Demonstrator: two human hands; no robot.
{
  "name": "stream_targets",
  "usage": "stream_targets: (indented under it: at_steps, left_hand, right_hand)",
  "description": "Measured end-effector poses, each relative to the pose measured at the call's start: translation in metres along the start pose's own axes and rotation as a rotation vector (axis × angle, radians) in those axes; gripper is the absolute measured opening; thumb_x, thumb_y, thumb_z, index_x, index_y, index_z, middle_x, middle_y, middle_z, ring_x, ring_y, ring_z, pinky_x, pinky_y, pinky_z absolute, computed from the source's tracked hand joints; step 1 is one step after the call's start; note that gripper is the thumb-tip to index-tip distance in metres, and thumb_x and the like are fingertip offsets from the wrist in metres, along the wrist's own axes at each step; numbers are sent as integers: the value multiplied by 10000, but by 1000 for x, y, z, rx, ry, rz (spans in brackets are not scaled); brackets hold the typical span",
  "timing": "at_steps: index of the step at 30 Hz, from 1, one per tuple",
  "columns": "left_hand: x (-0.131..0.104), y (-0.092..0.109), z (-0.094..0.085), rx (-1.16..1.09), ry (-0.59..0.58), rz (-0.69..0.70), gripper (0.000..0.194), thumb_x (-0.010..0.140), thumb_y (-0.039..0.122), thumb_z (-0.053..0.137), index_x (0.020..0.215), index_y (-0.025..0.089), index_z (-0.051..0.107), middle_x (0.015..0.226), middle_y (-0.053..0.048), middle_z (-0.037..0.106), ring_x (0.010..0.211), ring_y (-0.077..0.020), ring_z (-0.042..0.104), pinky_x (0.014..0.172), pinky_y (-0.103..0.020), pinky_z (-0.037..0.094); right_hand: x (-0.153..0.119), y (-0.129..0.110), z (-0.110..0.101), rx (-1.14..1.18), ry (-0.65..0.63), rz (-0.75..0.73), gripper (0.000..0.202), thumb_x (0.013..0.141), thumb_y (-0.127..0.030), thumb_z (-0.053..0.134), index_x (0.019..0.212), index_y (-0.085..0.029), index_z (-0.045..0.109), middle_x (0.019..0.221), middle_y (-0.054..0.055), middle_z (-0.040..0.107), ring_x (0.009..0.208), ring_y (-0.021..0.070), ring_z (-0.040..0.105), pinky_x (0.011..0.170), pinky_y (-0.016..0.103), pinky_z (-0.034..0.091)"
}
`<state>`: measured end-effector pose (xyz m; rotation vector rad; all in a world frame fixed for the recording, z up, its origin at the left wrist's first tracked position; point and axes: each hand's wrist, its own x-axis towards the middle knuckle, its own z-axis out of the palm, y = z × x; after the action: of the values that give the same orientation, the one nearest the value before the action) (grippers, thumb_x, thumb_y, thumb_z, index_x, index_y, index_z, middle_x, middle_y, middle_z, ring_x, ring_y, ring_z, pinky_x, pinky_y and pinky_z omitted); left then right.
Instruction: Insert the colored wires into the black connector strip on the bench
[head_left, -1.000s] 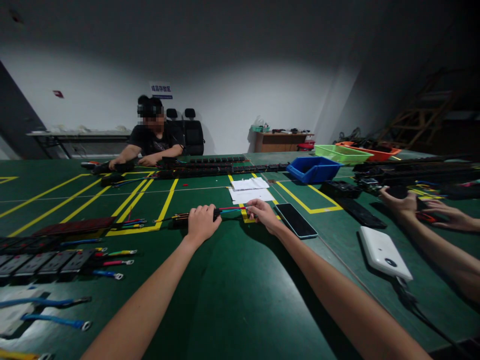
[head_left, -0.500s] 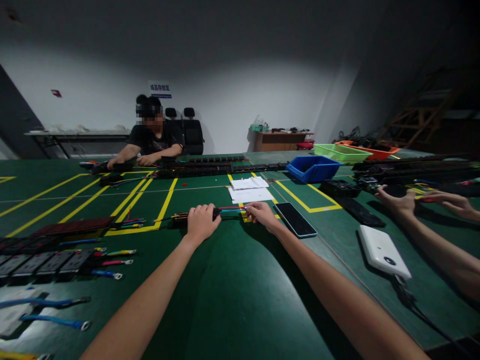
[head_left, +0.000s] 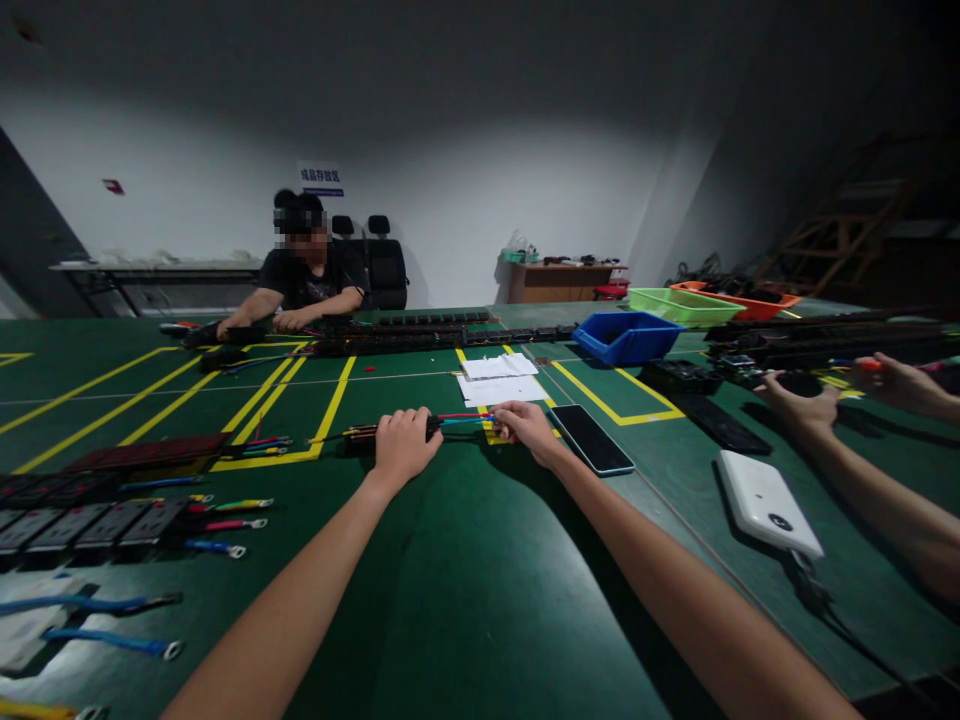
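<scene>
My left hand (head_left: 405, 445) is wrapped over a black part with brass-coloured strips (head_left: 360, 433), whose underside is hidden by the palm. Red and blue-green wires (head_left: 461, 419) run out of this part to the right. Their far ends are pinched in the fingers of my right hand (head_left: 521, 428); the tips are too small to make out. White paper sheets (head_left: 501, 388) lie just beyond my right hand, and a dark-screened phone (head_left: 591, 440) rests to its right.
A white power bank (head_left: 769, 503) with a cable lies at right, near a co-worker's hands (head_left: 810, 400). A blue bin (head_left: 626, 338) stands further back. Socket strips (head_left: 97, 530) with lugged wires lie at left. Across the table sits another person (head_left: 311, 270).
My hands keep nearly the same place and hold on the part and wires. At right, the co-worker's far hand has moved up and left, showing an orange-handled item.
</scene>
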<state>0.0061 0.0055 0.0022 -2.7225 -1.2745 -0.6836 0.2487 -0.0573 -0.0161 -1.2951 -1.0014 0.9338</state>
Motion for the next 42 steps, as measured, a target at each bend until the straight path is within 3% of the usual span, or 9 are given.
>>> stream_targets:
  at_steps: [5, 9, 16, 24, 33, 39, 42]
  left_hand:
    - [-1, 1, -1, 76, 21, 0, 338, 969, 450, 436, 1036, 187, 637, 1000, -109, 719, 932, -276, 639, 826, -420, 442]
    - [0, 2, -1, 87, 20, -2, 335, 969, 446, 438, 1040, 185, 637, 999, -108, 719, 930, -273, 639, 822, -416, 441]
    - [1, 1, 0, 39, 13, 0, 355, 973, 458, 435, 1055, 183, 644, 1000, -103, 720, 927, -261, 644, 838, -416, 453]
    - [0, 2, -2, 26, 7, -3, 354, 972, 453, 433, 1043, 179, 645, 996, -104, 721, 917, -255, 645, 834, -413, 460]
    - [0, 1, 0, 25, 7, -2, 351, 972, 454, 434, 1045, 184, 646, 994, -104, 721, 918, -258, 647, 834, -416, 460]
    - [0, 2, -2, 42, 9, -1, 360, 969, 461, 438, 1059, 183, 648, 995, -104, 720, 925, -267, 646, 834, -421, 455]
    - [0, 2, -2, 36, 9, -4, 361, 969, 467, 436, 1049, 186, 648, 997, -104, 718, 928, -267, 644, 835, -420, 454]
  right_hand:
    - [-1, -3, -10, 97, -48, 26, 394, 652, -317, 799, 1009, -153, 769, 809, 53, 747, 564, 87, 579, 443, 172, 366]
    - [0, -3, -14, 60, -89, 0, 438, 671, -384, 833, 1051, -175, 773, 899, 63, 762, 570, 85, 570, 449, 188, 346]
    - [2, 0, -8, 22, -39, -10, 484, 677, -448, 842, 1061, -187, 704, 851, 47, 747, 545, 90, 564, 459, 194, 364]
    - [0, -3, -13, 114, -53, -24, 427, 626, -474, 867, 908, -191, 718, 746, -7, 652, 629, 97, 558, 476, 173, 346]
    - [1, 0, -15, 51, -83, -11, 210, 627, -286, 768, 770, -181, 657, 802, -12, 625, 642, 91, 515, 478, 178, 359]
    - [6, 8, -10, -48, -41, -40, 468, 646, -239, 742, 1105, -191, 664, 854, 1, 638, 668, 118, 571, 454, 184, 372]
    - [5, 7, -10, -57, -83, -34, 441, 691, -249, 738, 1122, -176, 675, 808, 4, 633, 637, 115, 557, 445, 187, 381]
